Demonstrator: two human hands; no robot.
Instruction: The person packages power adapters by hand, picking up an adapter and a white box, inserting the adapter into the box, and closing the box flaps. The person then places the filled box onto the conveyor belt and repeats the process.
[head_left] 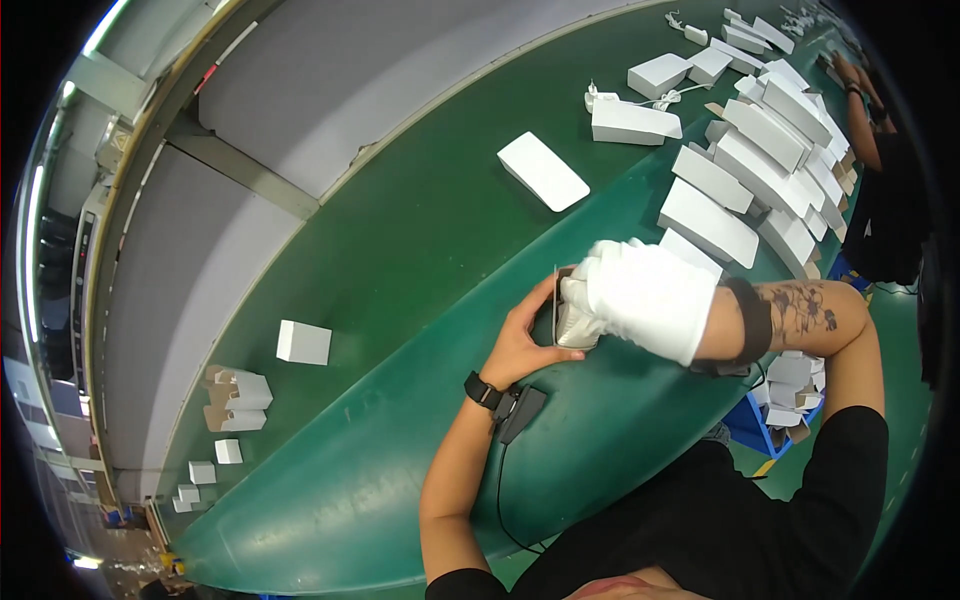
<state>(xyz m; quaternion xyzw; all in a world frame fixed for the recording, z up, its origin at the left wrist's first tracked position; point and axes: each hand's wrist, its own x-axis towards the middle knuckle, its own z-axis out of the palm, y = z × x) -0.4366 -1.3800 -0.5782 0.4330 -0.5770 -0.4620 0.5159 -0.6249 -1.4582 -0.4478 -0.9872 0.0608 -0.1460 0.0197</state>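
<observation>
While clasping an open box (pixel 574 345) with the left hand (pixel 518 343), reached inside with the gloved right hand (pixel 612 283), but could not tell its grip

On our table (pixel 400 440), piled boxes (pixel 755 170) lie right of our held box (pixel 556 312), a lone box (pixel 545 172) beyond it, other boxes (pixel 248 388) far left. A bin (pixel 740 424) at our right holds more boxes (pixel 788 378).
</observation>
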